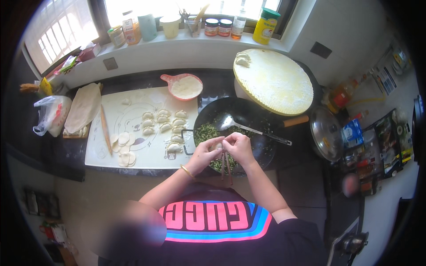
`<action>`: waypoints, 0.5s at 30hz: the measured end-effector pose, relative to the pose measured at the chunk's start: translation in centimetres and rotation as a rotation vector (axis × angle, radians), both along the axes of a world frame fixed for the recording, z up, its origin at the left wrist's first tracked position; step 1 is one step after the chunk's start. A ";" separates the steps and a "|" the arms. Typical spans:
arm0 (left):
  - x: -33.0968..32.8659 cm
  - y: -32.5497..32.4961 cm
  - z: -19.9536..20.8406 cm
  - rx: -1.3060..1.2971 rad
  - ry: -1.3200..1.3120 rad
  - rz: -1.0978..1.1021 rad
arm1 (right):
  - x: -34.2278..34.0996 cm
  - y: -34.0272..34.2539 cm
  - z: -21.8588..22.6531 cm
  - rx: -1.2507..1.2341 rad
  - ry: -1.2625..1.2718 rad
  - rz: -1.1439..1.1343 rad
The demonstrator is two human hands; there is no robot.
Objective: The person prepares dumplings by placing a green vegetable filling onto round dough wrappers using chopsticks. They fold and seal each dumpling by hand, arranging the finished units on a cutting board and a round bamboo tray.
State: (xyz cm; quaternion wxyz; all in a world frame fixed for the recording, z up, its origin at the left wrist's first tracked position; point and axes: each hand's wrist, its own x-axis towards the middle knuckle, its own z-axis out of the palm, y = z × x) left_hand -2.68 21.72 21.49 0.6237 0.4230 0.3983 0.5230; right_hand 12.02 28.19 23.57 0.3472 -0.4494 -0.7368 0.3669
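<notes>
My left hand (205, 154) and my right hand (238, 147) meet over the near rim of a black wok (262, 153), pinching a dumpling (218, 145) between their fingertips. A pair of chopsticks (226, 168) hangs down from my right hand. Green chopped filling (205, 131) lies in the wok with a metal spoon (228, 121) resting in it. Finished dumplings (163, 120) sit in rows on the white mat (137, 159), beside several round wrappers (124, 148). A gold bangle circles my left wrist.
A rolling pin (105, 128) lies on the mat's left. A pink bowl of flour (186, 86) stands behind it. A round straw tray (274, 80) holds a dumpling (242, 59). A pot lid (325, 132) lies right; jars line the windowsill (186, 37).
</notes>
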 end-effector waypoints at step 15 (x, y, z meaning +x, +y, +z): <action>-8.9 -3.0 1.2 -0.059 0.211 -0.096 | -6.0 -3.3 0.3 -0.198 -0.029 0.219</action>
